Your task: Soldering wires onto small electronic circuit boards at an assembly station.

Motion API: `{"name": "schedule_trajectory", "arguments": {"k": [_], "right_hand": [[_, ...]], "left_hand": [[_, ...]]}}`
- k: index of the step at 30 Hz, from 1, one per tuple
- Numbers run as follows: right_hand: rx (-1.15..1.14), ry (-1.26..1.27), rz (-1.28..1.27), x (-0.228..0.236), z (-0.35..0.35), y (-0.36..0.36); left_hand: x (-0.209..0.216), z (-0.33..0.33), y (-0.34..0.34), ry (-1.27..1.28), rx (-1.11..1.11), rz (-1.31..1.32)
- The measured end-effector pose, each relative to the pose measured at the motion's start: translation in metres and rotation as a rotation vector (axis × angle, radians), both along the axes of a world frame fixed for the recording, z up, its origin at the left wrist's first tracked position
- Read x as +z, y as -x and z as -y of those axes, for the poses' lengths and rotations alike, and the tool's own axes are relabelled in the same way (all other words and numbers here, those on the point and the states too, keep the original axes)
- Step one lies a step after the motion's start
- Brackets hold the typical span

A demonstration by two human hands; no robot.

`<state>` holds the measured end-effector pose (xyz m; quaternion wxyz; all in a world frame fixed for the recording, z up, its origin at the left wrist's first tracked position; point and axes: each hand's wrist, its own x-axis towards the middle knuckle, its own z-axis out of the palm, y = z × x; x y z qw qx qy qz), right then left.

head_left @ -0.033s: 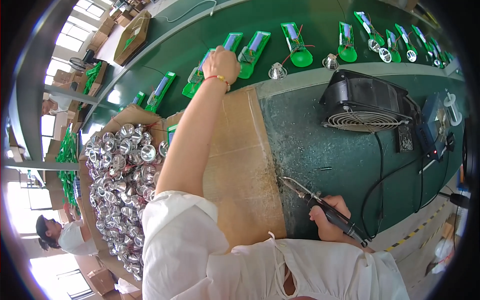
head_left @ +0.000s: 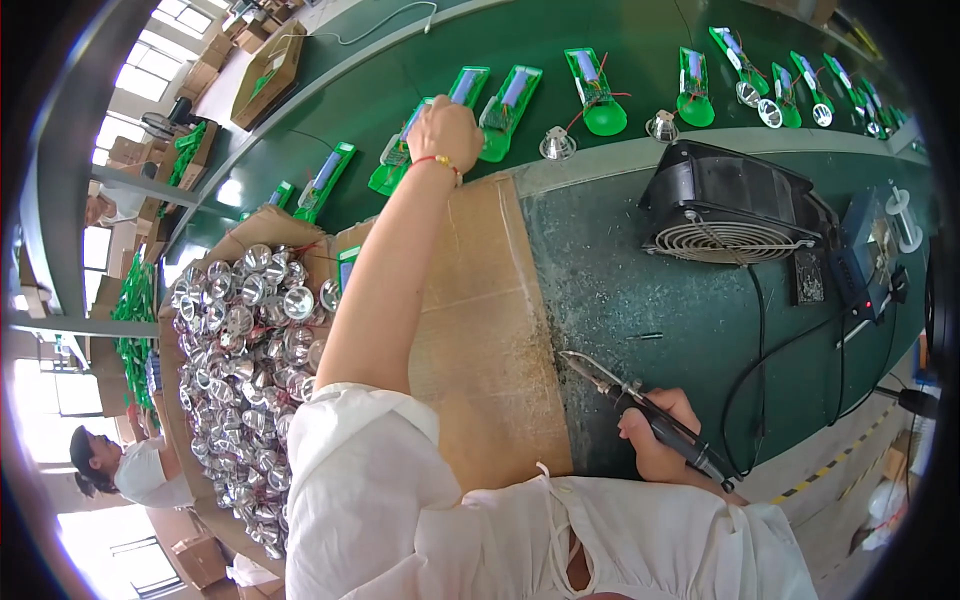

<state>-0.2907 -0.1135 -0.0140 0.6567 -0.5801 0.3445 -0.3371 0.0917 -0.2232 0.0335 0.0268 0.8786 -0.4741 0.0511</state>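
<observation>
Nothing has moved: left hand [head_left: 446, 128] fingers still pinch a green board [head_left: 462, 92], right hand [head_left: 660, 440] fingers grip the soldering iron [head_left: 640, 408].

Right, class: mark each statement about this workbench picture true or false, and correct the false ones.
1. The right hand holds a soldering iron. True.
2. The left hand rests in the box of silver reflector cups. False: it reaches out to a green circuit-board assembly on the conveyor belt, well beyond the box.
3. A black fan stands on the bench to the right of the cardboard sheet. True.
4. The soldering iron's tip touches a green board. False: the tip points over the bench by the cardboard edge, away from any board.
5. There is a red band on the left wrist. True.
</observation>
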Motion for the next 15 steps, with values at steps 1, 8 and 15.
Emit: {"name": "schedule_trajectory", "arguments": {"k": [1,8,15], "right_hand": [[-0.003,0.006,0.000,0.002,0.000,0.002],[-0.039,-0.053,-0.074,0.012,-0.003,-0.007],[-0.092,0.079,-0.038,0.012,-0.005,-0.009]], "left_hand": [[0.000,-0.006,0.009,0.004,-0.006,-0.042],[0.002,-0.140,0.079,0.228,-0.025,-0.263],[-0.002,-0.259,0.175,0.412,-0.042,-0.326]]}}
